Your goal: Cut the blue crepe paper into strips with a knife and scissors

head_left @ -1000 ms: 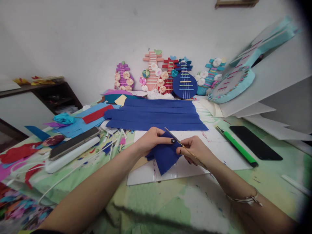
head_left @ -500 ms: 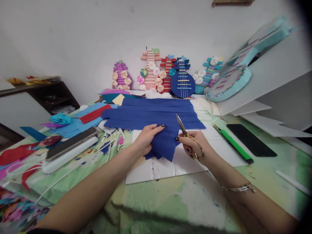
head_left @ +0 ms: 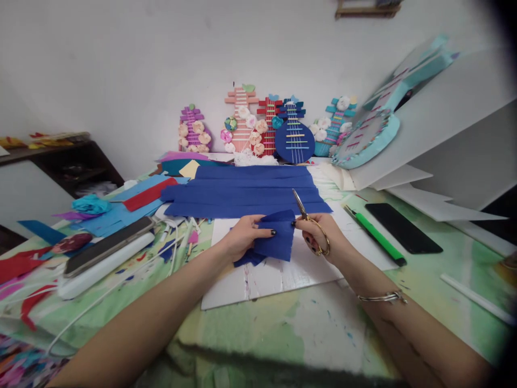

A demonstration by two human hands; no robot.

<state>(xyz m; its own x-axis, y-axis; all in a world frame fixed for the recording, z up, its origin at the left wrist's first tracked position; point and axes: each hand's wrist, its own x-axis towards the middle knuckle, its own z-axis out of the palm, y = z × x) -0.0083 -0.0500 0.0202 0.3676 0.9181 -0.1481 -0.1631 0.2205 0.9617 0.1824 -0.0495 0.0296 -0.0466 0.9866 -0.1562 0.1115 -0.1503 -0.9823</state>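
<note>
My left hand pinches a small piece of blue crepe paper between thumb and fingers, above a white board. My right hand is closed around gold-handled scissors, whose blades point up and away. The right fingertips meet the piece's right edge; whether they grip it, I cannot tell. More blue paper hangs below my left hand. Beyond both hands, long blue crepe paper strips lie across the board's far side.
On the right are a green utility knife and a black phone-like slab. To the left lie a phone, a white cable and coloured paper scraps. Decorated paper instruments lean against the wall.
The blue piece is now folded upward, with its top clear of my left thumb. My right hand has come against its edge. The whole view has shifted slightly.
</note>
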